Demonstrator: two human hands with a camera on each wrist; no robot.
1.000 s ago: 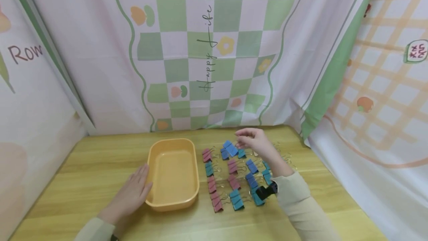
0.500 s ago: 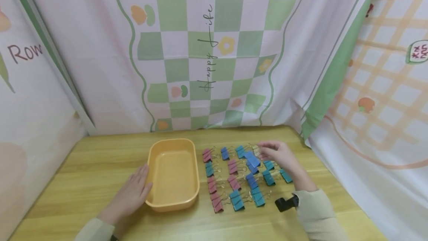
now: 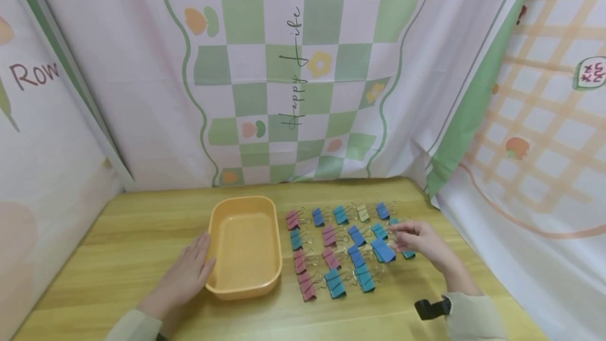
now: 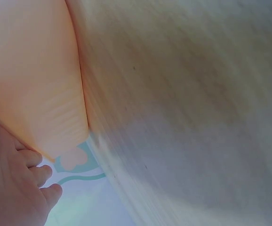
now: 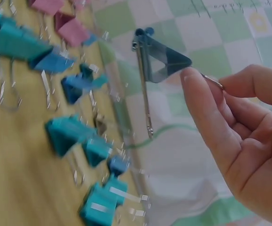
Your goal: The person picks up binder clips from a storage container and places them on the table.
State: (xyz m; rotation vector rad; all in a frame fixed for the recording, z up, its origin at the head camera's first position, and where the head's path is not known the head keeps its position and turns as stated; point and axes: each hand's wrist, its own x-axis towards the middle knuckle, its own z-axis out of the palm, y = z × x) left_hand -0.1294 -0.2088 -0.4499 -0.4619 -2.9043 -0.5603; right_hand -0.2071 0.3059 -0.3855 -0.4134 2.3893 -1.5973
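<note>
My right hand (image 3: 421, 241) pinches a blue binder clip (image 3: 383, 251) by one wire handle, over the right part of the clip rows. In the right wrist view that clip (image 5: 166, 61) hangs off the thumb and finger, its other handle pointing down. Beneath and around it lie binder clips in rough rows: pink ones (image 3: 306, 285), teal ones (image 3: 335, 283), blue ones (image 3: 357, 236) and a pale yellow one (image 3: 363, 213). My left hand (image 3: 184, 267) rests with extended fingers along the left side of an orange plastic tray (image 3: 246, 246), which has nothing in it.
The wooden table (image 3: 128, 236) ends at a hanging curtain (image 3: 312, 146) printed with green checks. More cloth hangs at the left and right sides. The tray stands directly left of the clip rows.
My right hand has carried the blue binder clip rightward and nearer, from over the back row to over the right side of a nearer row. The left hand and tray stay put.
</note>
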